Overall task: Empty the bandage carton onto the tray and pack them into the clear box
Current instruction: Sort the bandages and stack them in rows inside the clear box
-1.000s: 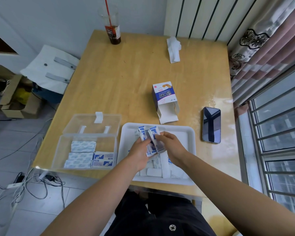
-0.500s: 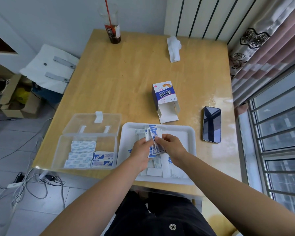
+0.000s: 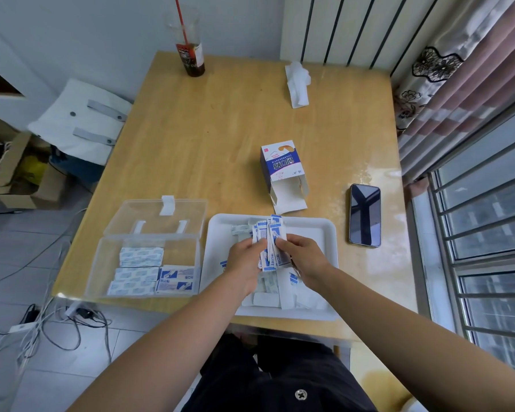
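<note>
Over the white tray (image 3: 327, 230), my left hand (image 3: 244, 260) and my right hand (image 3: 305, 258) both grip an upright stack of blue-and-white bandages (image 3: 269, 233). Loose bandages (image 3: 272, 295) lie in the tray under my hands. To the tray's left sits the clear box (image 3: 101, 263), its lid (image 3: 156, 217) open behind it, with several rows of bandages (image 3: 153, 275) packed flat in it. The bandage carton (image 3: 281, 165) lies on its side beyond the tray, open flap toward me.
A black phone (image 3: 364, 215) lies right of the tray. A crumpled tissue (image 3: 298, 83) and a drink cup with a red straw (image 3: 191, 53) stand at the far end of the wooden table (image 3: 214, 138). Cables trail on the floor at left.
Both hands have squared the fanned bandages into a tighter upright stack and lowered it slightly toward the tray. Nothing else has moved.
</note>
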`<state>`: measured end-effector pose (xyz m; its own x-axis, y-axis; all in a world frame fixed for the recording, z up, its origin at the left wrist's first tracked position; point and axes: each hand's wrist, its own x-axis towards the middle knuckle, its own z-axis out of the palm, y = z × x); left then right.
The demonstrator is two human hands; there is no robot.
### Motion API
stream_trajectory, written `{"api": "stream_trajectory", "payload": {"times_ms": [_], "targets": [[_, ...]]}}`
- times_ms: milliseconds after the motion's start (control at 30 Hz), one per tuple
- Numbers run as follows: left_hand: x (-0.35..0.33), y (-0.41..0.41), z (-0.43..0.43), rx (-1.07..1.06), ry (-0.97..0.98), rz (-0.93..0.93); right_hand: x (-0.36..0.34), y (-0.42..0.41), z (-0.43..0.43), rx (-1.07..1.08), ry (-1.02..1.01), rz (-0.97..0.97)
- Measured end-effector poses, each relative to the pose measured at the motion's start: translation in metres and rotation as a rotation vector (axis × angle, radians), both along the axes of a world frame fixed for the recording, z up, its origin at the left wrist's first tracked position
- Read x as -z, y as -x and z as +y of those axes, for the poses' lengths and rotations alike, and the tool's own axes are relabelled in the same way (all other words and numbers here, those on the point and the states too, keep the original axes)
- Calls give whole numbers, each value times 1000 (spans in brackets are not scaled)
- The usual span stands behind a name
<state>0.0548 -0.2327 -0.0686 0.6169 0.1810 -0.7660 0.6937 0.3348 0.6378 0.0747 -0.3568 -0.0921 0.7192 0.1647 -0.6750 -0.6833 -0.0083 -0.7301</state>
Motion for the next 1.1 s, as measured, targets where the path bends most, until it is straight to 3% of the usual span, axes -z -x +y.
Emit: {"api": "stream_trajectory", "payload": {"times_ms": [367,567,633,767,900,1000,1100], "targets": [[0,-3,-10,-44,18,16,-4,1,-9,-9,14,23],[-9,-2,-22,19,117,65,-5,2,-5,-134,31,-24],[-13,-1,-23,60,100,40,-6,1,-8,-199,119,-109],[-2,3,-2,255,-243,-241,-3,-11,-26,-492,643,-491],[15,1,8,644,-671,-382,4,-14,-26,-776,1045,-1050],[23,-1,3,709,-898,-409,8,-10,-16,-841,1052,-1112],[35,3,2,723,-1008,-411,19,-4,-24,-841,990,-1003]]}}
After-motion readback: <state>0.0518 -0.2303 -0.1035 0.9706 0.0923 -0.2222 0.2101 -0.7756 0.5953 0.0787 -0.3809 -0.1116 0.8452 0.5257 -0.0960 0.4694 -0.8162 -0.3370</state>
